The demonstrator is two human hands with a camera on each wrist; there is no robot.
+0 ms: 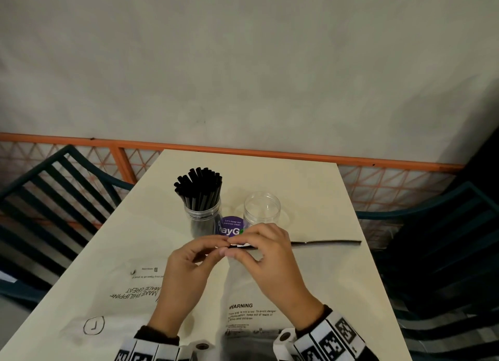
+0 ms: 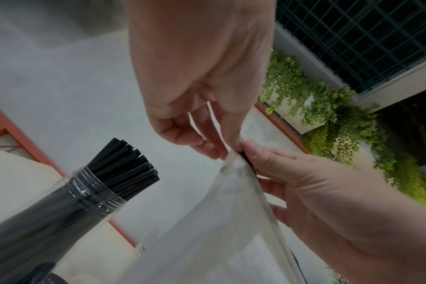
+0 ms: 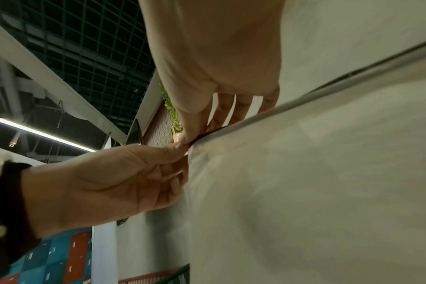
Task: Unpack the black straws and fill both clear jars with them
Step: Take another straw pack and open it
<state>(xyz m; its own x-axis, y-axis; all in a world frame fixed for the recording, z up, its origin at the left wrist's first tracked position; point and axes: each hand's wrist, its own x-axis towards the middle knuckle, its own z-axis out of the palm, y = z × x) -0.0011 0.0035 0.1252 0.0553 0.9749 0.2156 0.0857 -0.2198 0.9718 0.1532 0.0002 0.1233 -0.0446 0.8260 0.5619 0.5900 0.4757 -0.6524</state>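
Note:
A clear jar [image 1: 202, 221] packed with black straws [image 1: 199, 187] stands mid-table; it also shows in the left wrist view [image 2: 61, 207]. To its right stands an empty clear jar [image 1: 262, 209]. In front of them a translucent plastic bag [image 1: 248, 282] with a dark strip [image 1: 324, 243] along its top edge is lifted at one corner. My left hand [image 1: 220, 250] and right hand [image 1: 239, 246] meet at that corner, and each pinches the bag's edge [image 2: 234, 153] between thumb and fingers. I cannot tell whether the bag [image 3: 304, 192] holds any straws.
A purple round sticker [image 1: 232, 227] sits between the jars. Printed plastic sheet [image 1: 135, 293] lies flat over the near left of the cream table [image 1: 297, 177]. Dark slatted chairs [image 1: 54, 193] flank the table, and an orange rail [image 1: 243, 151] runs behind it.

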